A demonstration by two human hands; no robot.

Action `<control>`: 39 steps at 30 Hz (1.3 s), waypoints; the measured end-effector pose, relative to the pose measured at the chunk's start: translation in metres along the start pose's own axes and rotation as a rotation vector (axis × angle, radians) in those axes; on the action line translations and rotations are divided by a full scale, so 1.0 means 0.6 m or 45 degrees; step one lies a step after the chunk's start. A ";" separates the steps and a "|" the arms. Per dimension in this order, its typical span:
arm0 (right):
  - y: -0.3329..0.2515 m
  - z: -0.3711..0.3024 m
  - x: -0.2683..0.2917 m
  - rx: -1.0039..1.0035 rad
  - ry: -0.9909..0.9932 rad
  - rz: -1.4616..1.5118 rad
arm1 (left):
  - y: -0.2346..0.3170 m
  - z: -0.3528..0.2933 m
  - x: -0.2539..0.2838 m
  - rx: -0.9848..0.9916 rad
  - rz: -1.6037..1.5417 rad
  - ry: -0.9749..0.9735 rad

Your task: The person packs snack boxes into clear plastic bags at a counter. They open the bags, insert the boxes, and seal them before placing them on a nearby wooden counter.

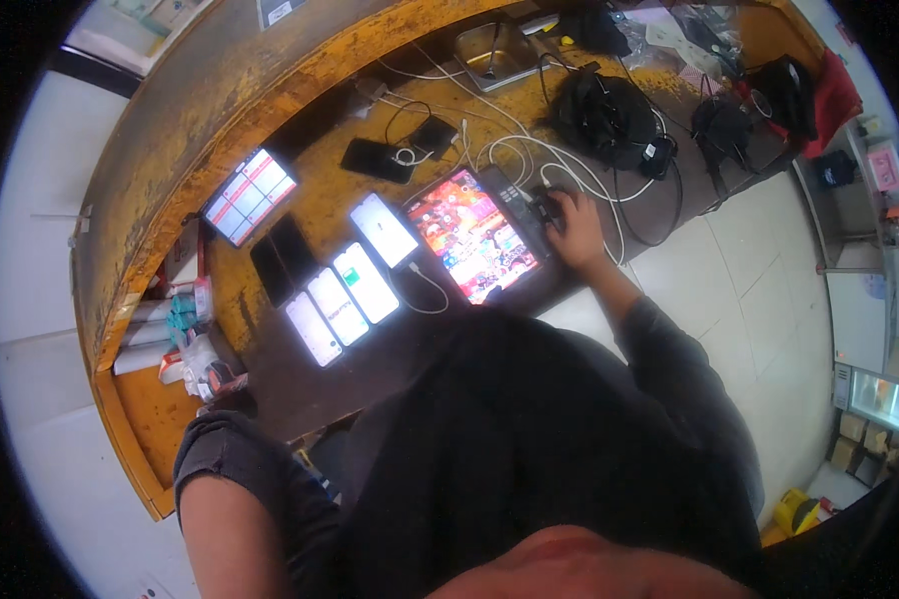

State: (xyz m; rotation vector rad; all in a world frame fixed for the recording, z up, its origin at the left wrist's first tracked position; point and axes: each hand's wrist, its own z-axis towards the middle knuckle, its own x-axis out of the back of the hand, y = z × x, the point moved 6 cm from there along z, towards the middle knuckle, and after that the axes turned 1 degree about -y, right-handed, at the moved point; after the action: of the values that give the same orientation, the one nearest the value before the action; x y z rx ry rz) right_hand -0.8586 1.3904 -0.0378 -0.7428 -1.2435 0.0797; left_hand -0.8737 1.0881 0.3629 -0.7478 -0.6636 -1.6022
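Note:
My right hand (577, 232) has its fingers curled over a small black object (542, 208) with a pale cable near it, mostly hidden by the fingers. Beside it lies a large lit tablet-like screen (474, 240) with a bright red and multicoloured picture. Left of that, a lit phone (384, 231) has a white cable (430, 291) near its lower end. Three more lit phones, a left one (315, 327), a middle one (338, 304) and a right one (367, 283), lie side by side. My left arm (235, 529) shows only in part; its hand is out of view.
Dark phones (282, 260) lie beneath a tilted lit display (250, 197). A black phone (378, 160) lies farther back. White cables (529, 140) loop towards a black bag (599, 115). A metal tray (494, 55) stands at the worn wooden bench's back. Packets (205, 364) crowd the left.

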 end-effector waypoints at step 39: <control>0.015 -0.009 0.008 0.020 0.083 0.086 | -0.028 -0.027 -0.010 0.329 -0.033 0.265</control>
State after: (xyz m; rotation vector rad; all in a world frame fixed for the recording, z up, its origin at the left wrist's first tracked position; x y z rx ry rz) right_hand -0.8492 1.3966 -0.0395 -0.7681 -1.1546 0.1201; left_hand -0.8915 1.0817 0.3478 -0.3785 -0.7127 -1.5555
